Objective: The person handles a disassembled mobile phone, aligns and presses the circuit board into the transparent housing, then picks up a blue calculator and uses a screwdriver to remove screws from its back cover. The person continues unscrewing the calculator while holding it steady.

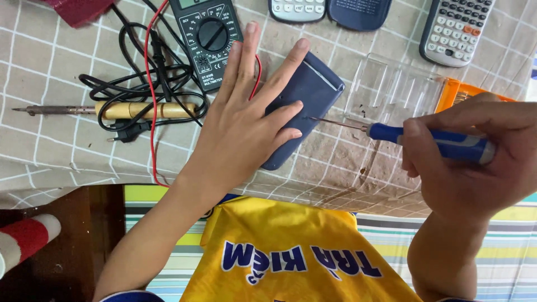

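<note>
My left hand (246, 120) lies flat, fingers spread, pressing on a dark blue calculator (310, 89) that lies face down on the checked tablecloth (50, 145). My right hand (475, 162) grips a small screwdriver (436, 141) by its blue handle. Its thin metal shaft points left, and the tip touches the right edge of the calculator, close to my left fingertips.
A black multimeter (206, 39) with red and black leads, and a wooden-handled soldering iron (117, 110) with a coiled black cable, lie to the left. Other calculators (456, 28) sit along the far edge. A clear plastic lid (391, 86) and an orange case (456, 92) lie right.
</note>
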